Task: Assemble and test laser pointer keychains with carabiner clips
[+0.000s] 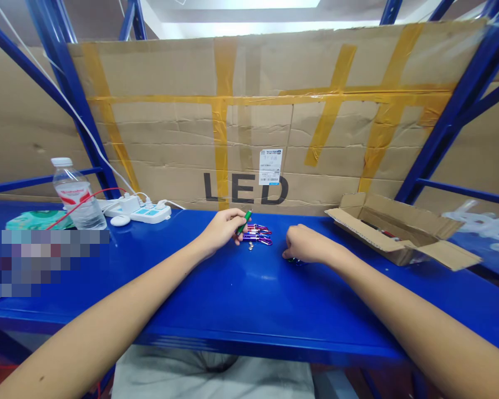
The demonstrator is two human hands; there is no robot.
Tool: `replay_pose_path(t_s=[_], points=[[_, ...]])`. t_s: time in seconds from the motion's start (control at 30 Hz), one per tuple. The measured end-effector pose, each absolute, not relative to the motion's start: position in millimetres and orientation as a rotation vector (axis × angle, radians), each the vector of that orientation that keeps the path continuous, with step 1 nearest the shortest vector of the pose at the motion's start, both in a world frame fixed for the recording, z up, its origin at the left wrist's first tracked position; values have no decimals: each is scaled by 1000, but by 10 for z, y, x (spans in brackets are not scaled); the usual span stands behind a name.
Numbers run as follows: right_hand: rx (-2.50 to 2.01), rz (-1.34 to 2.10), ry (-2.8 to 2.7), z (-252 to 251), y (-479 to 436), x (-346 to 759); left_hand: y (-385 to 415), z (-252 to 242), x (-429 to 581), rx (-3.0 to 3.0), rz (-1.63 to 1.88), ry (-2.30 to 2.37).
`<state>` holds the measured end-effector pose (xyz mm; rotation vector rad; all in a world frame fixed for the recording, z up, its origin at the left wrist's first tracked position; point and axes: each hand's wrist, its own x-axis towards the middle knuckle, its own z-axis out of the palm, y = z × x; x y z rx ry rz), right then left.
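My left hand [223, 227] is closed round a small green pen-shaped torch [245, 221], its tip pointing up and away. Just right of it, several small purple and red keychain torches [259, 235] lie in a heap on the blue shelf top [233, 293], with tiny round metal pieces [251, 247] beside them. My right hand [305, 244] rests knuckles up on the shelf, fingers curled over something small and dark that I cannot make out.
An open cardboard box [399, 230] lies at the right with red items inside. A water bottle [78, 195], a white power strip [139, 210], a white puck and a teal packet sit at the left. A taped cardboard wall marked LED stands behind.
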<state>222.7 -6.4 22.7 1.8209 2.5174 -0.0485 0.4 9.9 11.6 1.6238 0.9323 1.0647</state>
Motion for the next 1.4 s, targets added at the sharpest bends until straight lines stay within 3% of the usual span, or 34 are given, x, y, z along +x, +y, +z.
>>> replay_pose_path(t_s=[0.27, 0.37, 0.53, 0.7, 0.83, 1.03, 1.4], points=[[1831, -238, 2598, 116, -89, 2136, 97, 133, 0, 1483, 1055, 845], [1874, -452, 2673, 189, -137, 2123, 108, 119, -14, 1445, 1033, 791], [1765, -1239, 2874, 304, -149, 2154, 95, 97, -4, 1652, 989, 915], [1691, -2136, 2571, 179, -120, 2076, -1, 82, -3, 2247, 963, 983], [1538, -2529, 2364, 101, -149, 2008, -47, 74, -22, 2481, 888, 891], [1285, -2598, 2375, 139, -188, 2009, -35, 73, -17, 2634, 963, 931], [1532, -2057, 2856, 19, -99, 1990, 11, -6, 11, 2614, 907, 1083]])
